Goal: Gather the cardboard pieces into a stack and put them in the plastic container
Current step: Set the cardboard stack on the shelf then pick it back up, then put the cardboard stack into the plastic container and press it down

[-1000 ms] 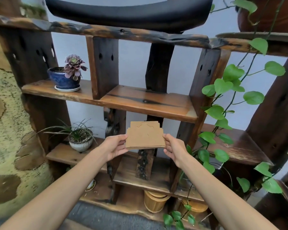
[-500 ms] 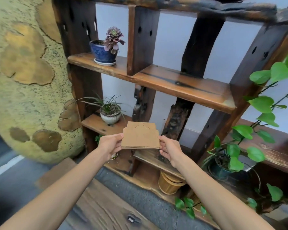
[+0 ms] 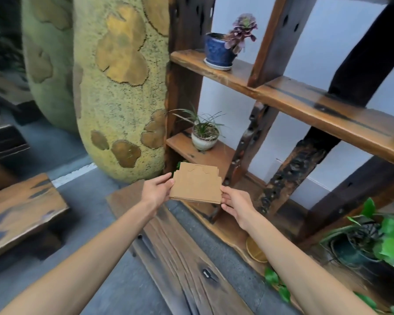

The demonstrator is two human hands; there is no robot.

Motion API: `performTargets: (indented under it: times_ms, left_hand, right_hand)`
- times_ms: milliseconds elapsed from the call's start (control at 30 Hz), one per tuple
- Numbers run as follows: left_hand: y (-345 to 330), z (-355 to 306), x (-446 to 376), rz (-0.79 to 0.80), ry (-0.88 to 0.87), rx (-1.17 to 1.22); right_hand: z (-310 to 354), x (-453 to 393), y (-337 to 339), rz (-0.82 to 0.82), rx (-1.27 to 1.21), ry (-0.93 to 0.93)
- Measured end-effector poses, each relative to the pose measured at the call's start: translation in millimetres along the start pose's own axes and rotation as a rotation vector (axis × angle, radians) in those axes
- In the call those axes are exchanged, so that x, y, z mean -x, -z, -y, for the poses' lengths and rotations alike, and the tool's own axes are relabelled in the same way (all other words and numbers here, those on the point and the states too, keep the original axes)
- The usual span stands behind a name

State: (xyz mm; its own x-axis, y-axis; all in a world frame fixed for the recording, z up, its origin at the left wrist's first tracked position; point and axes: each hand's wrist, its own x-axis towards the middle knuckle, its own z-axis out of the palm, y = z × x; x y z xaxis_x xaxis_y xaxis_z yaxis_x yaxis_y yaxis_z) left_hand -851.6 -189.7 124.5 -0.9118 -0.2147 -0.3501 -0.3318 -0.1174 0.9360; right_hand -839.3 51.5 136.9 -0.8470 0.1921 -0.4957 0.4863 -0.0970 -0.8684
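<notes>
The left hand (image 3: pixel 157 192) and right hand (image 3: pixel 235 203) each pinch an opposite edge of a thin stack of flat brown notched cardboard pieces (image 3: pixel 196 185), held in the air between them, just in front of a dark wooden plant shelf (image 3: pixel 214 155). With only the edges gripped, the loosely aligned, slightly fanned sheets could likely slide apart and drop before reaching the plastic container, which is not in view.

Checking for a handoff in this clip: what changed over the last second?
The view swung left and down: the wooden shelf slid right, the mottled yellow column and a plank on the floor came into view. No handoff: the left hand and right hand still hold the cardboard stack by its sides.
</notes>
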Motion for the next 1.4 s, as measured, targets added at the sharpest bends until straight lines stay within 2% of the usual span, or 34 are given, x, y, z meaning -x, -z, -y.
performTargets:
  times_ms: [133, 733, 1033, 1400]
  left_hand:
    - [45.8, 13.8, 8.7, -0.053, -0.021, -0.036]
    - [224.4, 77.8, 69.6, -0.392, 0.034, 0.147]
    - [312.1, 102.8, 129.3, -0.592, 0.045, 0.234]
    - [402.5, 165.4, 211.4, -0.815, 0.1, 0.378]
  right_hand:
    - [-13.7, 11.0, -36.8, 0.066, 0.065, -0.008]
    - [-73.1, 59.0, -197.8, 0.383, 0.364, -0.01]
    - [-107.3, 104.1, -288.2, 0.569, 0.505, 0.036]
    - [-170.8, 171.8, -371.8, 0.74, 0.703, 0.017]
